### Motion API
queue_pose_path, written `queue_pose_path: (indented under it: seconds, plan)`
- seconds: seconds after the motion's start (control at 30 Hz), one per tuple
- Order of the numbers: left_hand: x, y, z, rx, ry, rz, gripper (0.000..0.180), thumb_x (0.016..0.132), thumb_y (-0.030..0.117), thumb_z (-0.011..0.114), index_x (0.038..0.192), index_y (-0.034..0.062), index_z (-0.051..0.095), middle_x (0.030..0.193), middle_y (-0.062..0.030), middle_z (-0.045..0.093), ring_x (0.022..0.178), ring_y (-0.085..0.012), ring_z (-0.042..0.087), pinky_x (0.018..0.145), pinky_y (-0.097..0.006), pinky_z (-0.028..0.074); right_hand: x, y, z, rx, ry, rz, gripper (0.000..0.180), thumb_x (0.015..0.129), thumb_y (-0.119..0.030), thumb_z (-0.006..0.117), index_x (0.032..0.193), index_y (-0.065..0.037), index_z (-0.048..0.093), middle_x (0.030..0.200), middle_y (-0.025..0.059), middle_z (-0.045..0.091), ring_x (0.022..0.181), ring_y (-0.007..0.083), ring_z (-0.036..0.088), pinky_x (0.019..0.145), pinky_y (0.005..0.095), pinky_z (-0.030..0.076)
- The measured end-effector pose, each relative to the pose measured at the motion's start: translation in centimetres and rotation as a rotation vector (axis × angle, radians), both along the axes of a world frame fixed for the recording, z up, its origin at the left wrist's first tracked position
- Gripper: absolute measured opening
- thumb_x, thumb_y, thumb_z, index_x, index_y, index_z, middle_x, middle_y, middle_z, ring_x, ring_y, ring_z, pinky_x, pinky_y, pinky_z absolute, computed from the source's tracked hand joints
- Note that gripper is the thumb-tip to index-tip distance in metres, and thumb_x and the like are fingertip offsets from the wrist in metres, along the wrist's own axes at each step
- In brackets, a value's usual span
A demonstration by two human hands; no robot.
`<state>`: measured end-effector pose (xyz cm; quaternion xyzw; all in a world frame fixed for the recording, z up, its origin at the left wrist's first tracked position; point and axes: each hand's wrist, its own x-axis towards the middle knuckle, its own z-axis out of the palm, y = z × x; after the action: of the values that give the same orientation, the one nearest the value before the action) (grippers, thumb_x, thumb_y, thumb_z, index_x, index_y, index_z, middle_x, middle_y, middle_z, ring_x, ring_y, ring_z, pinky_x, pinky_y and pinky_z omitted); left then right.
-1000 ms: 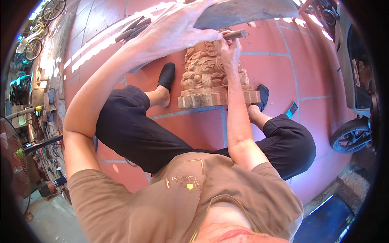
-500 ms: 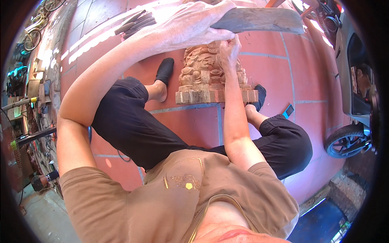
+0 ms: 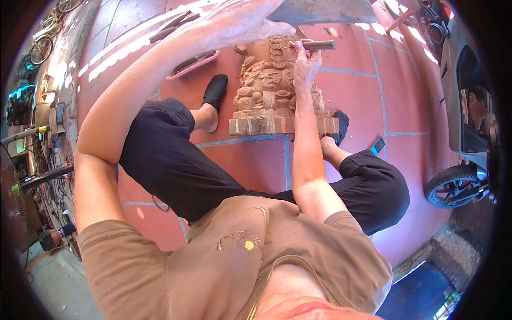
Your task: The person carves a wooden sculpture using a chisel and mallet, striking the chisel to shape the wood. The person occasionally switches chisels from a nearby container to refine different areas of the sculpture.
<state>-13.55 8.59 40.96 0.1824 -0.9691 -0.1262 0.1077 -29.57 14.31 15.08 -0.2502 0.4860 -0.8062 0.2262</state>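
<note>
My left hand (image 3: 242, 21) is wrapped round one end of a flat, worn wooden beater (image 3: 333, 12), held high at the top edge, partly out of view. Below it, my right hand (image 3: 306, 66) grips a carving chisel (image 3: 322, 45), whose round brown handle points right. The thin blade runs left to the carved wooden sculpture (image 3: 266, 82); whether its tip touches the wood I cannot tell. Rounded, layered shapes and a string of overlapping discs cover the sculpture, which stands upright on a slab-like base between my feet. My left arm and the beater hide its top.
Left of the sculpture lies a pink-rimmed tray (image 3: 194, 66), with dark tools (image 3: 173, 26) beyond it. A small blue-edged device (image 3: 378, 145) rests on the red tiles (image 3: 408, 106) near my right foot. A motorbike wheel (image 3: 456, 186) stands at right; clutter lines the left side.
The beater has moved up and slightly left with my left hand, away from my right hand. The chisel handle and the pink-rimmed tray now show.
</note>
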Motion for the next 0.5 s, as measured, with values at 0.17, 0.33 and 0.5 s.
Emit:
queue_pose_path:
  seconds: [0.17, 0.33, 0.5]
  plan:
    - [0.2, -1.3, -1.0, -0.013, 0.058, -0.009, 0.05, 0.085, 0.034, 0.069, 0.119, 0.0, 0.054, 0.111, -0.0284, 0.059, 0.1, -0.0442, 0.061, 0.086, -0.051, 0.047, 0.2, -0.1, 0.0, -0.004, 0.08, -0.056, 0.015, 0.095, 0.001, 0.061, 0.109, 0.002, 0.055, 0.1, 0.0105, 0.062, 0.091, 0.019, 0.068, 0.085, 0.0302, 0.059]
    - [0.3, -0.1, 0.4, -0.004, -0.094, 0.045, 0.049, 0.085, 0.034, 0.069, 0.118, -0.0001, 0.055, 0.104, -0.0266, 0.063, 0.096, -0.0435, 0.063, 0.084, -0.05, 0.048, 0.4, -0.2, 0.0, -0.024, 0.048, -0.052, 0.017, 0.095, 0.002, 0.06, 0.111, 0.004, 0.054, 0.101, 0.0126, 0.061, 0.091, 0.023, 0.07, 0.084, 0.0337, 0.061]
    - [0.2, -1.7, -1.6, 0.024, -0.022, -0.062, 0.051, 0.085, 0.036, 0.07, 0.119, 0.0007, 0.054, 0.101, -0.0267, 0.064, 0.094, -0.0405, 0.064, 0.082, -0.049, 0.048, 0.8, -0.2, 0.5, -0.012, -0.012, -0.029, 0.014, 0.094, 0.002, 0.062, 0.107, 0.001, 0.057, 0.101, 0.0085, 0.061, 0.091, 0.0173, 0.068, 0.083, 0.0278, 0.057]
